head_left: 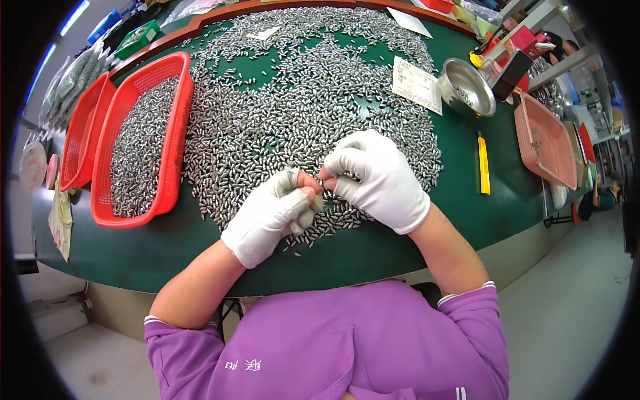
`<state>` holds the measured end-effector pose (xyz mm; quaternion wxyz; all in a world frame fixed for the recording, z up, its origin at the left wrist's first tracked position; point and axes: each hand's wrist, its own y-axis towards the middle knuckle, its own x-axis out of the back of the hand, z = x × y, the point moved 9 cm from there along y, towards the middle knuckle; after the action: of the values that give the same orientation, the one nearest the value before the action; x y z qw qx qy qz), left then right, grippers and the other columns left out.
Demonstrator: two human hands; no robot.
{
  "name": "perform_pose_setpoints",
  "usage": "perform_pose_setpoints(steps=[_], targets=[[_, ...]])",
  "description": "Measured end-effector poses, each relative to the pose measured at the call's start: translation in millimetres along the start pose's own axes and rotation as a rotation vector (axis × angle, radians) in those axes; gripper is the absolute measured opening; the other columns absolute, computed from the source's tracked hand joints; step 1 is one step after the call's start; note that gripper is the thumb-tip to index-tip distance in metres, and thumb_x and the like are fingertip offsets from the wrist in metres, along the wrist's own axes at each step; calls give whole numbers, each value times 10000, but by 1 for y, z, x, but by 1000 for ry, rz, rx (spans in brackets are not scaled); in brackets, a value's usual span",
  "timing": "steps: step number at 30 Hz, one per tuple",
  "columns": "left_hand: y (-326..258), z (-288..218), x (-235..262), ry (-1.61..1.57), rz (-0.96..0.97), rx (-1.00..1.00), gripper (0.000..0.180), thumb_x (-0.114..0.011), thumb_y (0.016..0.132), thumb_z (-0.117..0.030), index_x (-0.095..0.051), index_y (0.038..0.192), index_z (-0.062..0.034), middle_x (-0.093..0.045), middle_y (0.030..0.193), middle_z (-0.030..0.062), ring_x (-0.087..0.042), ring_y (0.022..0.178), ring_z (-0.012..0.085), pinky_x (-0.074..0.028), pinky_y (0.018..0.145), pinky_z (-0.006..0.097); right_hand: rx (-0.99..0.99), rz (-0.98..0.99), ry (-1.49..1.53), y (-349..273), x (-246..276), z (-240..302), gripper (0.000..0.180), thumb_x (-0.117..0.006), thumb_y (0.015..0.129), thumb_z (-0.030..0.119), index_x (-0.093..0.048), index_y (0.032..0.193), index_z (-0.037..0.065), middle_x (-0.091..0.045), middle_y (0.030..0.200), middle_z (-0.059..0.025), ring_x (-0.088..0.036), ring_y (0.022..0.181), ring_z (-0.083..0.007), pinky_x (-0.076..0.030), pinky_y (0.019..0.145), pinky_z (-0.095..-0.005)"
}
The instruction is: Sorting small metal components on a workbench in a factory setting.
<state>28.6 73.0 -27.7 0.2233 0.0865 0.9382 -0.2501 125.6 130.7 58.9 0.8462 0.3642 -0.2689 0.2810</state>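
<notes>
A broad spread of small, shiny, silver-grey metal pieces covers the middle of the green table. Over its near edge my left hand is closed, thumb and forefinger pinched together. Close beside it, my right hand is closed in a pinch too, its fingertips almost meeting the left ones. Both wear white gloves with some bare fingertips showing. Whatever lies between the fingers is too small to make out. A few loose pieces lie just below my left hand.
At left stands a red perforated basket full of the same pieces, beside another red basket. To the right are a paper slip, a steel bowl, a yellow-handled tool and a pink tray. A wooden rim bounds the far side.
</notes>
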Motion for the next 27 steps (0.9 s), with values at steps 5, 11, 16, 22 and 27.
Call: perform_pose_setpoints(steps=[5,11,16,22,27], targets=[[-1,1,-2,105,43,-16,192,-576,910,-225,-528,1007,-67,-578,854,1,-490,647,46,-410,575,183,51,45,177,-1,-8,7,165,-729,653,63,-686,808,98,-616,770,-57,-598,714,-235,-490,644,-339],[-2,-1,-2,87,48,-28,187,-565,920,-218,-543,1012,-57,-598,859,15,-494,635,44,-404,560,177,-23,-22,155,1,5,0,170,-727,688,10,-688,840,75,-626,791,-51,-599,732,-198,-489,651,-303],[-2,-1,-2,43,25,-49,179,-594,913,-221,-575,994,-62,-606,837,31,-464,586,51,-348,508,173,-78,-113,-4,0,18,-6,155,-723,691,17,-686,824,88,-610,780,-55,-587,744,-215,-481,659,-311],[-2,-1,-3,68,1,-36,214,-588,918,-246,-577,1015,-55,-605,834,22,-466,589,51,-355,518,172,-98,-25,-240,-2,21,-18,102,-696,710,53,-665,795,99,-592,766,-50,-571,755,-239,-469,694,-338],[-1,-4,-4,9,54,-60,284,-580,920,-264,-539,1110,-56,-597,910,8,-481,664,44,-384,585,165,-169,249,-343,-9,4,-32,124,-694,721,199,-666,806,114,-587,805,-62,-573,797,-262,-467,717,-373]])
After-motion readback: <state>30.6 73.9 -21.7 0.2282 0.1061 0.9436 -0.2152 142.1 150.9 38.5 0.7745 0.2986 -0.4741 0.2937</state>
